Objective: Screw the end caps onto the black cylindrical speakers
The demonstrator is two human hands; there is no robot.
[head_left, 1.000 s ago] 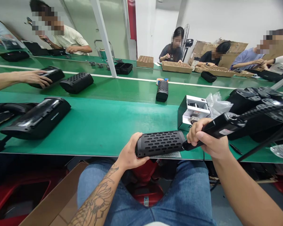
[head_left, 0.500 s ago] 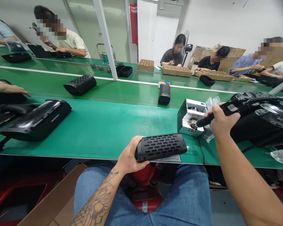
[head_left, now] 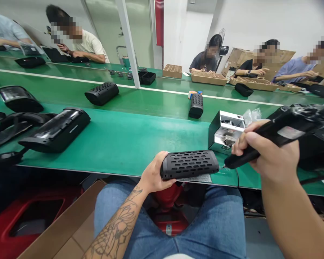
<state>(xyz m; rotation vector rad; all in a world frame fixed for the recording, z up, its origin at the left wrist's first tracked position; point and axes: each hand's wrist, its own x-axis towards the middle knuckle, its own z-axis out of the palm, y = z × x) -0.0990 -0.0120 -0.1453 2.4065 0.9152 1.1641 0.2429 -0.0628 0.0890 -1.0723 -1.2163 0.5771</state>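
Note:
My left hand [head_left: 153, 175] grips the left end of a black perforated speaker shell [head_left: 190, 164] that lies on its side at the near edge of the green bench [head_left: 129, 140]. My right hand [head_left: 270, 151] is wrapped round a black electric screwdriver [head_left: 275, 138], whose tip points down-left and sits just right of the shell's right end. A small metal screw feeder box [head_left: 226, 130] stands right behind the tip.
Black housings [head_left: 56, 129] lie at the left of the bench. Two more perforated shells [head_left: 102, 93] [head_left: 196, 105] rest on the conveyor belt behind. A cardboard box [head_left: 59, 230] is by my left knee. Several people sit working at the far side with cardboard trays [head_left: 208, 77].
My right hand carried the screwdriver from the shell's end up to the feeder box, then back down to the shell's right end. The co-worker's hand at far left has gone from view.

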